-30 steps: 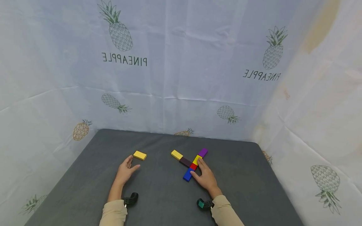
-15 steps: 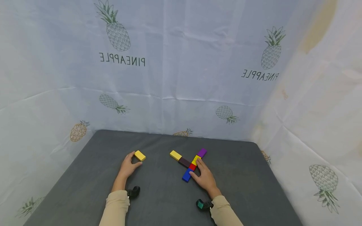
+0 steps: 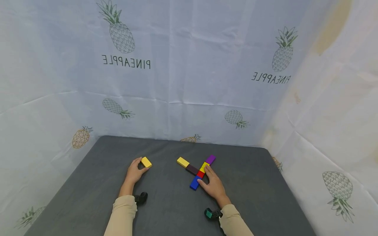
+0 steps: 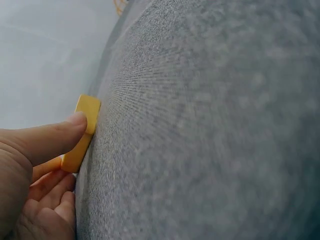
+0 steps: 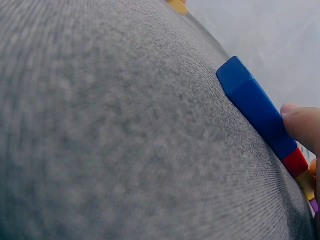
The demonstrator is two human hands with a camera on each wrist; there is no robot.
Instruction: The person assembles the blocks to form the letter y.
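Note:
Toward the left of the head view, a yellow block (image 3: 146,162) lies on the table, and my left hand (image 3: 134,172) pinches it between thumb and fingers. In the left wrist view the thumb presses on the side of this yellow block (image 4: 89,110). My right hand (image 3: 215,186) rests on a row of blocks, its thumb at the blue block (image 3: 194,184) and its fingertips on another yellow block (image 3: 203,167). A red block (image 3: 200,174) sits between those two. At the row's far end is a purple block (image 3: 210,159).
A dark brown block (image 3: 192,169) branches leftward from the row, with a pale yellow block (image 3: 182,162) at its end. The dark grey table (image 3: 171,209) is backed by white curtains (image 3: 189,65) with pineapple prints.
My left hand has moved forward and to the right and taken hold of the yellow block, which has turned slightly. My right hand has stayed on the row.

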